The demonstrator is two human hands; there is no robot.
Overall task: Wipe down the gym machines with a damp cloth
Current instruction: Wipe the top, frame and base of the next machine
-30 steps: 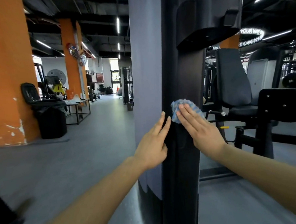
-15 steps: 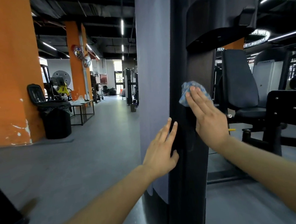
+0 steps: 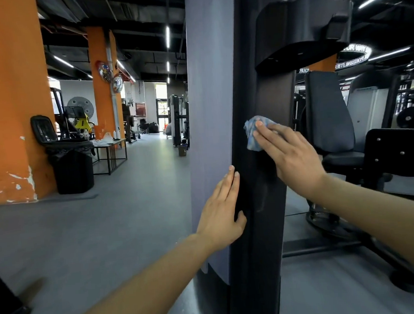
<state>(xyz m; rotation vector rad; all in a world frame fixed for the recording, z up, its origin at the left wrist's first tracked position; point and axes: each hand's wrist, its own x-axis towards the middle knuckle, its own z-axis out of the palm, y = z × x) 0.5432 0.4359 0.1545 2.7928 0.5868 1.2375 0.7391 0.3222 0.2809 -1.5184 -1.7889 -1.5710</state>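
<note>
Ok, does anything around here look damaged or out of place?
Only the orange pillar on the left: paint has chipped off near its base, leaving white patches. The black bin beside it has its lid propped open. Nothing on the machine column looks damaged.

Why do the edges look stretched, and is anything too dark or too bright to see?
Head view: the wide-angle lens stretches the forearms toward the corners; the black machine column is dim, with little detail; daylight washes out the far doorway; the blue cloth under the right hand is sharp.
</note>
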